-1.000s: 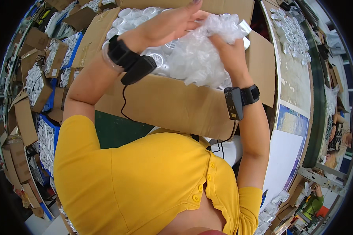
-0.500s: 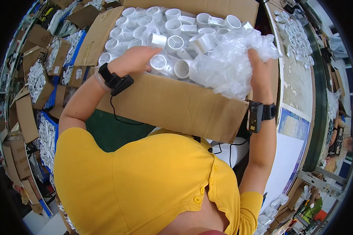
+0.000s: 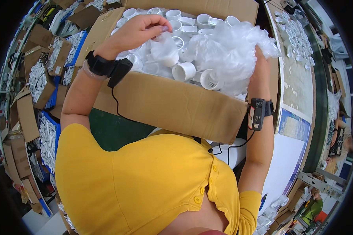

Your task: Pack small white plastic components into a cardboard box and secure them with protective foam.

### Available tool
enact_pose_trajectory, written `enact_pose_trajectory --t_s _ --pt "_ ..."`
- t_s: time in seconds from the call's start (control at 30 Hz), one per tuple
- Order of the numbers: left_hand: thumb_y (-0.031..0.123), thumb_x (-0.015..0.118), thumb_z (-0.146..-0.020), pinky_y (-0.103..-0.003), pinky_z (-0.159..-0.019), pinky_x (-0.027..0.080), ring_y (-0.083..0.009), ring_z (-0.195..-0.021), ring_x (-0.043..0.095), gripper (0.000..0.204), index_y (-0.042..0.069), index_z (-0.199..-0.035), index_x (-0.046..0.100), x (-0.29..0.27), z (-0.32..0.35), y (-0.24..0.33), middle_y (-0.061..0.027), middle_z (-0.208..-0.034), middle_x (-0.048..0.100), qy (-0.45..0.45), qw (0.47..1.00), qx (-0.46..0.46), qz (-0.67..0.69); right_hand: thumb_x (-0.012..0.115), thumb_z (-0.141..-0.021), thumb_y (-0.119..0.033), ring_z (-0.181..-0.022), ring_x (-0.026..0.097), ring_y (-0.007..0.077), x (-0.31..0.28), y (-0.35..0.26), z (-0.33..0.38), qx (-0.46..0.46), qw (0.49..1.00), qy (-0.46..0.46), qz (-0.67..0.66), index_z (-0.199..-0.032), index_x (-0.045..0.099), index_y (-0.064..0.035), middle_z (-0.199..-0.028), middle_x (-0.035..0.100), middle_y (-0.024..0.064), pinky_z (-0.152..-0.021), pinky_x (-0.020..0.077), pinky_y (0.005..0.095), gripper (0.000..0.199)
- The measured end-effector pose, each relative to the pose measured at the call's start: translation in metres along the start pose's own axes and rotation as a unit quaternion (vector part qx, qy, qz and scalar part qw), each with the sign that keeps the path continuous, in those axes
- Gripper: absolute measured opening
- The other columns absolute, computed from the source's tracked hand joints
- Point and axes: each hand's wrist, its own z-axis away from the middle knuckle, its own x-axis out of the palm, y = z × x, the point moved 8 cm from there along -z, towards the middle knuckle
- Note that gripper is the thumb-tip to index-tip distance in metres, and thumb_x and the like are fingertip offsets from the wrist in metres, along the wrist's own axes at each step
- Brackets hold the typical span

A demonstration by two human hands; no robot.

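Note:
A large open cardboard box (image 3: 172, 105) stands in front of me, full of several white plastic pipe fittings (image 3: 183, 71). A crumpled clear plastic liner bag (image 3: 227, 51) bulges over the box's right side. My left hand (image 3: 139, 31) pinches a fold of that plastic above the fittings at the box's left. My right hand (image 3: 261, 72) grips the bunched bag at the box's right rim, mostly hidden behind the plastic. Both wrists carry black strapped devices with cables.
More cardboard boxes (image 3: 39, 84) of white fittings crowd the left side, some in blue crates (image 3: 47, 137). A long workbench (image 3: 298, 78) with rows of white fittings runs along the right. Another person (image 3: 339, 137) sits at far right.
The plastic liner has been pulled aside to the right, uncovering the fittings. My left hand rose back into the box and took hold of the plastic; my right hand shifted right with the bunched bag.

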Motion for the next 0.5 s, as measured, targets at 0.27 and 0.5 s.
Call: enact_pose_trajectory --t_s 0.27,0.5 --pt "0.017 0.052 -0.093 -0.022 -0.076 0.048 -0.0047 -0.085 0.055 0.018 0.006 -0.105 0.062 0.070 -0.021 0.031 0.0026 -0.098 0.061 -0.057 0.943 0.020 0.327 0.046 -0.092 -0.020 -0.103 0.058 0.0266 0.042 0.047 -0.018 0.052 0.979 0.006 -0.197 -0.124 0.046 -0.0044 -0.116 0.057 0.0112 -0.084 0.0483 0.0361 0.035" --pt "0.015 0.053 -0.093 -0.027 -0.082 0.049 -0.0101 -0.098 0.056 0.022 0.006 -0.113 0.058 0.086 -0.029 0.010 -0.0016 -0.111 0.060 0.005 0.882 -0.001 0.472 0.052 -0.091 -0.021 -0.105 0.056 0.0226 0.079 0.037 0.041 -0.123 0.960 -0.173 0.182 -0.123 0.047 -0.0038 -0.117 0.057 0.0093 -0.088 0.0448 0.0357 0.037"
